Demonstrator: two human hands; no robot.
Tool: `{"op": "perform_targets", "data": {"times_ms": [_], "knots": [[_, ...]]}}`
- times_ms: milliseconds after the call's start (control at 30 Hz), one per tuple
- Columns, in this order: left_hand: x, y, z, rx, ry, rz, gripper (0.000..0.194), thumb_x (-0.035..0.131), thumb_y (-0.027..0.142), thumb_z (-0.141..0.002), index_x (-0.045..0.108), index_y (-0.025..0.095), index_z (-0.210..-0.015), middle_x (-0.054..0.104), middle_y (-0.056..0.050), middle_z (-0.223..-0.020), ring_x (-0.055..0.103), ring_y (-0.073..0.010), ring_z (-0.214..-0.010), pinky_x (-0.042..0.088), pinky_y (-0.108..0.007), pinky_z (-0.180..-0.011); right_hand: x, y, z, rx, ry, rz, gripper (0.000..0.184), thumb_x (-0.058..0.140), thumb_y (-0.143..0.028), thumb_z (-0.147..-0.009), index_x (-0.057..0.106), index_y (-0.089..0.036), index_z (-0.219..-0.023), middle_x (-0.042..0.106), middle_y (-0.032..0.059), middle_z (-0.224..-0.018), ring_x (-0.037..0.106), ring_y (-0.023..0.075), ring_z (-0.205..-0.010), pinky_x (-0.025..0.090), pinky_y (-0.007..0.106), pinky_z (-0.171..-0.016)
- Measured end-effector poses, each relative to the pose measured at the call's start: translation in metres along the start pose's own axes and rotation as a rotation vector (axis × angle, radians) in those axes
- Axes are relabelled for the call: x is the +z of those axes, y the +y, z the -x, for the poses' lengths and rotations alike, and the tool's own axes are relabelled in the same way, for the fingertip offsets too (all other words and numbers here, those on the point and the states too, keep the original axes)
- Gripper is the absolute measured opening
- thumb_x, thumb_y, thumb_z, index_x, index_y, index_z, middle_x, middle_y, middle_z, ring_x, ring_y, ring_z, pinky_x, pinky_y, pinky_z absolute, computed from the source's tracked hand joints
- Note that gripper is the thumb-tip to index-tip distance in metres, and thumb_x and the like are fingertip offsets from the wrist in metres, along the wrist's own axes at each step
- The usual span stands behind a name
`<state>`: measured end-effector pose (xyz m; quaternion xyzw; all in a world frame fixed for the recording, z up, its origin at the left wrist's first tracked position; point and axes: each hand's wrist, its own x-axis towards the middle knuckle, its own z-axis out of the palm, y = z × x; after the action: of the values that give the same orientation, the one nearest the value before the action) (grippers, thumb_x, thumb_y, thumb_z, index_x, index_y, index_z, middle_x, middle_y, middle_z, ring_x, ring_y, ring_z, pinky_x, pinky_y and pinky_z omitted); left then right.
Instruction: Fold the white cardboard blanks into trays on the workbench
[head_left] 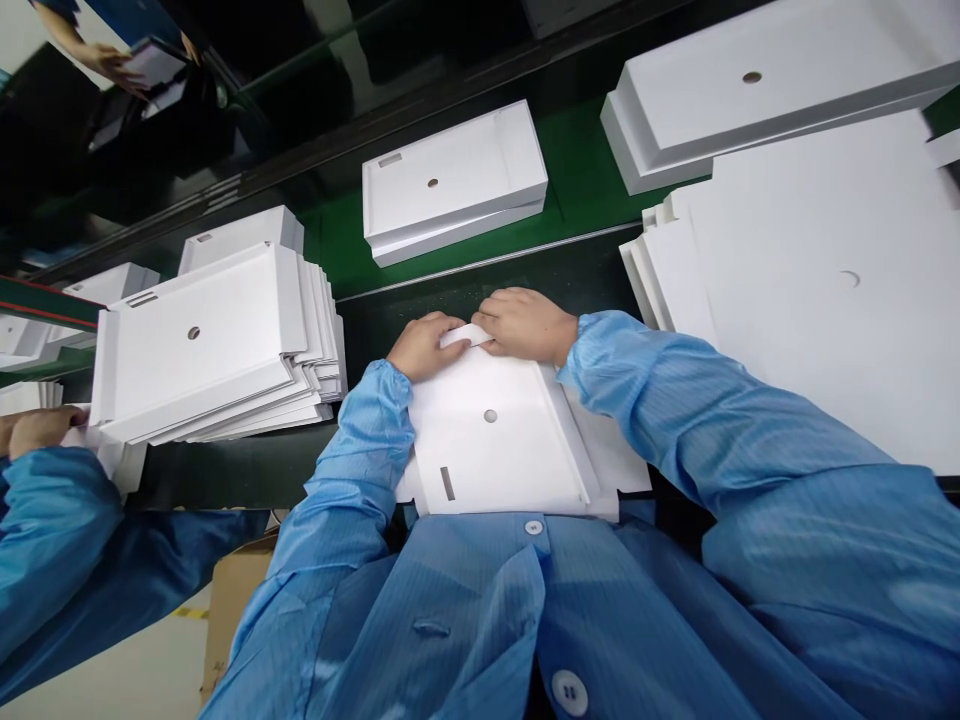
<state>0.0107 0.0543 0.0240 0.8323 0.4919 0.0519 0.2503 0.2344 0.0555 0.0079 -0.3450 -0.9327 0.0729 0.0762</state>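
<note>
A white cardboard box blank (517, 450) with a round hole and a narrow slot lies on the dark bench, close against my body. My left hand (429, 345) pinches the flap (466, 335) at its far edge between thumb and fingers. On the same flap, just to the right, my right hand (525, 325) closes with its thumb and fingertips. The flap stands folded up between both hands. Along the right side of the blank runs a raised fold, and more white card pokes out beneath it.
To the left rises a stack of partly folded blanks (195, 335); to the right, a pile of flat white sheets (832, 290). White boxes (454, 180) sit on the green belt (577, 150) beyond. Co-workers' hands (41, 430) show at left and top left. A brown carton (236, 610) stands below.
</note>
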Motion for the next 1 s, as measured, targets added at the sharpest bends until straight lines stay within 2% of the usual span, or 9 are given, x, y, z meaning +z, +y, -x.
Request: {"op": "perform_targets", "data": {"times_ms": [100,200,333,500,600,700,800,900,1000], "knots": [[-0.012,0.002,-0.011,-0.087,-0.122,0.166,0.035,0.050,0.043,-0.091,0.071,0.015,-0.085,0.060,0.001,-0.072,0.050,-0.0118,-0.065,0.039,-0.025,-0.064,0.002,-0.002,0.000,-0.055,0.065,0.074,0.033,0.057,-0.030,-0.092,0.067,-0.009,-0.116,0.067,0.0161,-0.105,0.054,0.0295,-0.102,0.033,0.039,-0.086],[-0.020,0.002,-0.020,-0.128,-0.247,0.219,0.039,0.052,0.047,-0.088,0.064,0.015,-0.071,0.050,0.004,-0.060,0.039,-0.0088,-0.056,0.031,-0.024,-0.055,0.008,-0.002,0.000,-0.106,0.141,0.137,0.032,0.054,-0.031,-0.094,0.068,-0.009,-0.114,0.068,0.0147,-0.099,0.053,0.0276,-0.096,0.032,0.039,-0.082],[-0.022,0.001,-0.022,-0.129,-0.332,0.285,0.040,0.053,0.050,-0.087,0.066,0.014,-0.076,0.055,0.003,-0.065,0.042,-0.0089,-0.059,0.033,-0.023,-0.056,0.014,-0.002,0.000,-0.127,0.214,0.174,0.032,0.048,-0.031,-0.098,0.069,-0.011,-0.110,0.068,0.0122,-0.094,0.051,0.0245,-0.088,0.030,0.038,-0.078],[-0.016,0.000,-0.023,-0.112,-0.352,0.268,0.039,0.052,0.047,-0.090,0.071,0.014,-0.087,0.063,0.001,-0.073,0.049,-0.0107,-0.066,0.038,-0.023,-0.062,0.019,-0.003,0.001,-0.139,0.226,0.136,0.034,0.042,-0.028,-0.100,0.071,-0.012,-0.104,0.068,0.0114,-0.088,0.050,0.0226,-0.084,0.028,0.037,-0.076],[-0.012,0.000,-0.023,-0.101,-0.326,0.143,0.040,0.047,0.043,-0.094,0.073,0.013,-0.091,0.067,-0.002,-0.078,0.055,-0.0140,-0.071,0.043,-0.026,-0.068,0.018,-0.003,0.000,-0.132,0.202,0.113,0.036,0.041,-0.028,-0.100,0.071,-0.009,-0.107,0.069,0.0128,-0.088,0.052,0.0225,-0.083,0.027,0.038,-0.075],[-0.007,-0.002,-0.014,0.008,-0.165,-0.015,0.037,0.056,0.041,-0.092,0.071,0.015,-0.115,0.070,-0.007,-0.105,0.062,-0.0203,-0.095,0.047,-0.031,-0.088,0.015,-0.002,-0.001,-0.111,0.148,0.124,0.036,0.044,-0.028,-0.099,0.070,-0.007,-0.112,0.071,0.0142,-0.089,0.054,0.0228,-0.084,0.027,0.038,-0.074],[0.000,-0.004,0.004,0.103,-0.016,-0.188,0.046,0.063,0.038,-0.090,0.063,0.022,-0.133,0.064,-0.009,-0.128,0.058,-0.0249,-0.116,0.044,-0.038,-0.101,0.009,-0.001,-0.002,-0.098,0.093,0.164,0.034,0.047,-0.027,-0.098,0.071,-0.006,-0.111,0.071,0.0148,-0.091,0.056,0.0237,-0.085,0.027,0.038,-0.075],[0.007,-0.008,0.017,0.151,0.044,-0.317,0.038,0.054,0.037,-0.097,0.064,0.023,-0.132,0.066,-0.009,-0.128,0.059,-0.0253,-0.116,0.043,-0.042,-0.098,0.006,-0.002,-0.003,-0.122,0.054,0.204,0.032,0.046,-0.023,-0.098,0.072,-0.006,-0.105,0.072,0.0145,-0.092,0.057,0.0239,-0.087,0.027,0.038,-0.076],[0.014,-0.009,0.020,0.214,0.125,-0.404,0.034,0.048,0.033,-0.100,0.068,0.022,-0.126,0.067,-0.011,-0.125,0.059,-0.0251,-0.116,0.043,-0.043,-0.094,0.006,-0.002,-0.004,-0.149,0.036,0.220,0.032,0.044,-0.019,-0.098,0.074,-0.007,-0.098,0.073,0.0144,-0.091,0.058,0.0232,-0.086,0.027,0.038,-0.076]]}}
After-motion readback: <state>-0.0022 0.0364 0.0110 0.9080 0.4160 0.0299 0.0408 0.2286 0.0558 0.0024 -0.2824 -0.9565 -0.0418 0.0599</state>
